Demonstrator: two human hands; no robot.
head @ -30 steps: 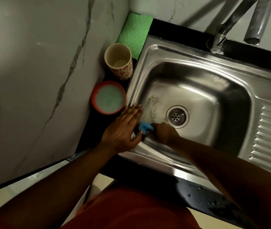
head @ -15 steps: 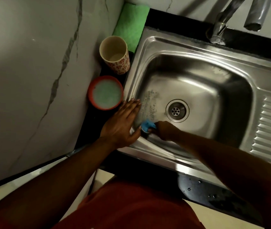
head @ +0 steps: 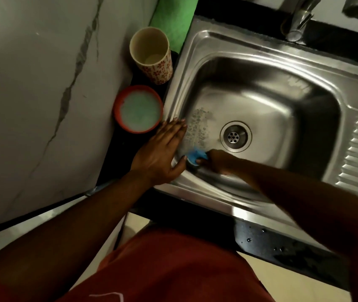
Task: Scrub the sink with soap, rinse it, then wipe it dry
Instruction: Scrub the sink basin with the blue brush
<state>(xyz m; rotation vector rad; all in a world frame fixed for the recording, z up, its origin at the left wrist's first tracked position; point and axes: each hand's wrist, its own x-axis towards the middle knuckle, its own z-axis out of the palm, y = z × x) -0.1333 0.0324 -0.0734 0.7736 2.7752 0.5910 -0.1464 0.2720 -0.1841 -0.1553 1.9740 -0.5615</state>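
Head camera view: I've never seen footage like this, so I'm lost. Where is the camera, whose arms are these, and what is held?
There is no machine: a person wears one wide-angle camera on the head, looking down at their own arms. The left hand lies flat on the left rim of the steel sink. The right hand, inside the basin, grips a blue scrubber near the drain, beside a patch of suds. On the dark counter stand a red bowl of soapy water and a patterned cup; a green cloth sits beyond them. The tap is at the top.
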